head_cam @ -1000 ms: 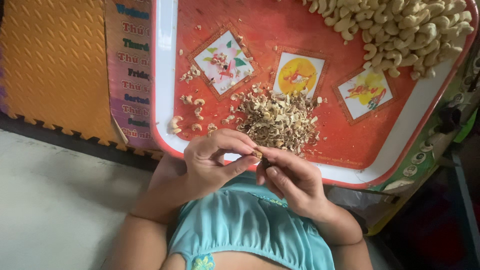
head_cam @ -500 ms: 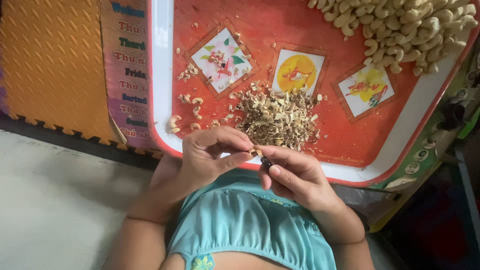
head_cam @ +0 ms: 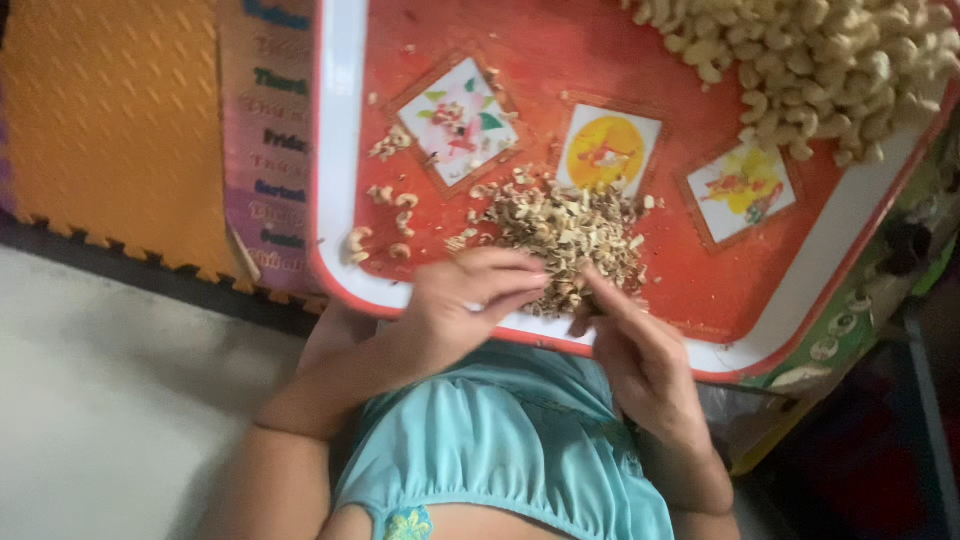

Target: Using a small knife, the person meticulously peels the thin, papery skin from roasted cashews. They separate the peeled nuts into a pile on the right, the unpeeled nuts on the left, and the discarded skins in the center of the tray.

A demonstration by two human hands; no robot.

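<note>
A red tray (head_cam: 700, 300) with a white rim lies over my lap. My left hand (head_cam: 455, 305) hovers at its near edge, fingertips pinched together beside a heap of brown cashew peelings (head_cam: 565, 235); a small nut seems to sit in the pinch, though blur hides it. My right hand (head_cam: 640, 355) is just right of it. Its index finger stretches onto the heap and its other fingers are curled, so I cannot see whether they hold anything. A big pile of pale cashew nuts (head_cam: 820, 65) fills the tray's far right corner.
A few loose cashews (head_cam: 385, 215) lie on the tray's left side near three picture squares (head_cam: 610, 150). An orange foam mat (head_cam: 110, 130) and a printed chart (head_cam: 270, 150) lie to the left, with grey floor (head_cam: 100, 400) below. My teal top (head_cam: 500, 450) is under the hands.
Both hands have moved forward from over my lap to the edge of the peelings heap. The small dark bit seen between the fingertips earlier no longer shows.
</note>
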